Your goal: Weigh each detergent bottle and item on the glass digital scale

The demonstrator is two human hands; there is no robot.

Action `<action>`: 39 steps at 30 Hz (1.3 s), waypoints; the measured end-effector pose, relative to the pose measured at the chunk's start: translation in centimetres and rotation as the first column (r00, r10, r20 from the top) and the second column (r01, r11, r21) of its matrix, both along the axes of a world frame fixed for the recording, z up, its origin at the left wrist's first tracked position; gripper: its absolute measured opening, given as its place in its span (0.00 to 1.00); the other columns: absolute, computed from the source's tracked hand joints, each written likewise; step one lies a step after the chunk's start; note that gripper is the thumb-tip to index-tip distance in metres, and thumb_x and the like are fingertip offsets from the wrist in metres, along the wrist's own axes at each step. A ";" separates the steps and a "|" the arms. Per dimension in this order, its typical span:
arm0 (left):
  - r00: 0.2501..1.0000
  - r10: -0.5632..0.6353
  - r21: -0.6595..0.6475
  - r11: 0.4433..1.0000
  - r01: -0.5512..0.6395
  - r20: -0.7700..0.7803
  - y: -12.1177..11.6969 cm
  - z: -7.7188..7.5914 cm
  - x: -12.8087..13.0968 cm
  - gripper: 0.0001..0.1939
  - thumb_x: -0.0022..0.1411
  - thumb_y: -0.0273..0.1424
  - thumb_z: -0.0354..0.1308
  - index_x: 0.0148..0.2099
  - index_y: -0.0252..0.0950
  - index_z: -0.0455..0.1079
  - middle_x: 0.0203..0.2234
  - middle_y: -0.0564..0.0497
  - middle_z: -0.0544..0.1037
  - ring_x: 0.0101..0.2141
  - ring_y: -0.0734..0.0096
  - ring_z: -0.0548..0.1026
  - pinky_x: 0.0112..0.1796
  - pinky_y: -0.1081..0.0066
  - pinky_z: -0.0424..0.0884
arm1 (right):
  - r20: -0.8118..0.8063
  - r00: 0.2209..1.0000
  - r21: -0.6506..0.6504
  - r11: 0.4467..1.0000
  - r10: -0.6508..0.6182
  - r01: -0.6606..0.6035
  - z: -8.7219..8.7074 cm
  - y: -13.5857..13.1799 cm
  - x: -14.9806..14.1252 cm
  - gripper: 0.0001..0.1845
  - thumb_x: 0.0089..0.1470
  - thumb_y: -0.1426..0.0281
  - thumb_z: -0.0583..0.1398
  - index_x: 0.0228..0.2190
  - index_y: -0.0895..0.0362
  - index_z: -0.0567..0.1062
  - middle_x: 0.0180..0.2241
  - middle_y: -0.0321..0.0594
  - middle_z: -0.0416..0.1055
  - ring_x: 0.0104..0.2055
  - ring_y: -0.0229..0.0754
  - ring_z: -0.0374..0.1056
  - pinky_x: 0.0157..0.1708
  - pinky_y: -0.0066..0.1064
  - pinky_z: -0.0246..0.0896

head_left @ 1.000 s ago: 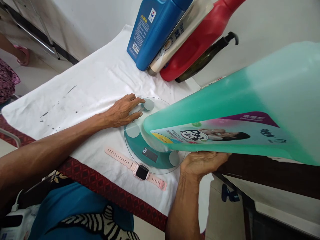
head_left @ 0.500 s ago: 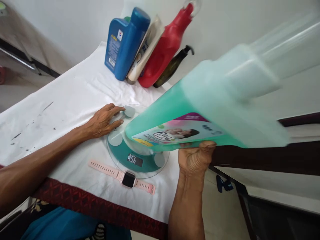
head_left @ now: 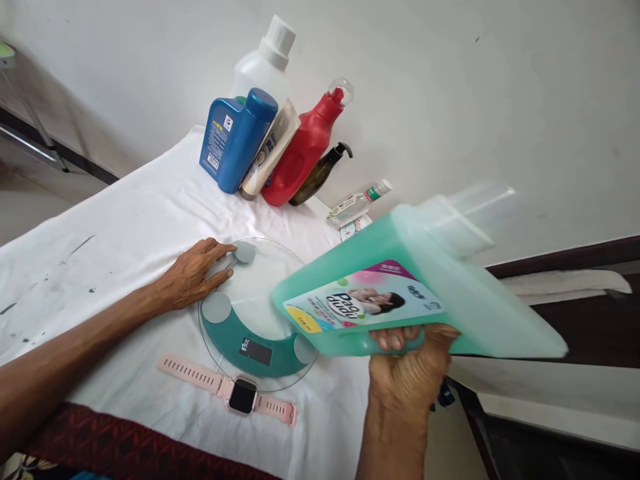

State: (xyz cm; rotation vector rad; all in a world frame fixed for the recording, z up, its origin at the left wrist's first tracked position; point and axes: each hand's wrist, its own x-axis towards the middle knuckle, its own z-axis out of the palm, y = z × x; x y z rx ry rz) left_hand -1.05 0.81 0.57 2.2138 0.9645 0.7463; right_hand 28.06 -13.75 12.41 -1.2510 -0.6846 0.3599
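Observation:
A large bottle of green liquid [head_left: 360,300], with a "Pao dudu" label and a clear cap, is tilted over the right side of the glass scale [head_left: 250,368]. Wrapped round its handle on the underside is my right hand [head_left: 415,353]. The bottle's base hides part of the scale's right edge; whether it touches the glass I cannot tell. My left hand [head_left: 200,277] lies with fingers apart at the scale's left edge, fingertips by a round grey pad. A pink-strapped smartwatch [head_left: 243,395] lies stretched out in front of the scale, whose display is mostly dark.
Along the wall stand a white bottle [head_left: 260,70], a blue bottle [head_left: 237,140], a cream tube [head_left: 270,150], a red bottle [head_left: 303,150] and a dark pump bottle [head_left: 320,177]. A small clear bottle [head_left: 350,208] stands farther right. White cloth [head_left: 125,220] covers the table.
My right hand has moved the green bottle rightward, away from the scale's middle. The display digits have mostly gone. The view has tilted up; my left hand keeps its place at the scale's edge.

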 end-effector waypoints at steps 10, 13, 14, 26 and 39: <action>1.000 0.008 -0.021 1.000 -0.008 -0.001 -0.1 0.1 0.0 0.26 0.76 0.46 0.51 0.67 0.39 0.68 0.49 0.43 0.75 0.48 0.55 0.77 0.52 0.51 0.75 | 0.002 0.921 0.054 0.919 -0.390 0.390 -1.7 4.0 8.0 0.26 0.41 0.58 0.72 0.17 0.53 0.61 0.15 0.25 0.52 0.17 0.30 0.49 0.15 0.25 0.48; 1.000 0.009 -0.019 1.000 -0.009 0.008 -0.2 0.1 0.0 0.25 0.76 0.46 0.51 0.68 0.41 0.67 0.51 0.44 0.75 0.49 0.56 0.77 0.53 0.52 0.75 | 0.011 0.900 0.060 0.899 -0.436 0.435 -3.1 6.9 10.4 0.28 0.41 0.56 0.72 0.16 0.52 0.59 0.15 0.25 0.52 0.17 0.31 0.50 0.14 0.26 0.48; 1.000 0.010 -0.023 1.000 -0.010 0.008 -0.2 0.1 0.0 0.25 0.77 0.46 0.51 0.68 0.42 0.66 0.51 0.44 0.75 0.49 0.56 0.77 0.53 0.52 0.75 | 0.009 0.895 0.054 0.894 -0.446 0.445 -3.5 7.9 11.1 0.29 0.42 0.54 0.72 0.16 0.52 0.58 0.14 0.26 0.52 0.16 0.31 0.51 0.13 0.26 0.49; 1.000 0.027 -0.044 0.999 -0.027 -0.006 -0.4 0.1 0.1 0.25 0.77 0.47 0.51 0.70 0.44 0.65 0.54 0.44 0.75 0.51 0.55 0.76 0.54 0.53 0.75 | 0.112 0.863 0.051 0.870 -0.493 0.491 -6.1 17.6 14.1 0.32 0.59 0.47 0.66 0.18 0.47 0.55 0.17 0.31 0.49 0.20 0.38 0.52 0.17 0.34 0.58; 1.000 0.008 -0.046 0.999 -0.007 0.023 -0.5 -0.1 0.3 0.22 0.77 0.40 0.52 0.68 0.40 0.66 0.52 0.43 0.74 0.51 0.55 0.74 0.53 0.49 0.74 | 0.350 0.705 -0.015 0.749 -0.617 0.663 -5.3 18.5 10.1 0.30 0.52 0.41 0.66 0.40 0.48 0.62 0.45 0.47 0.67 0.56 0.59 0.68 0.64 0.61 0.65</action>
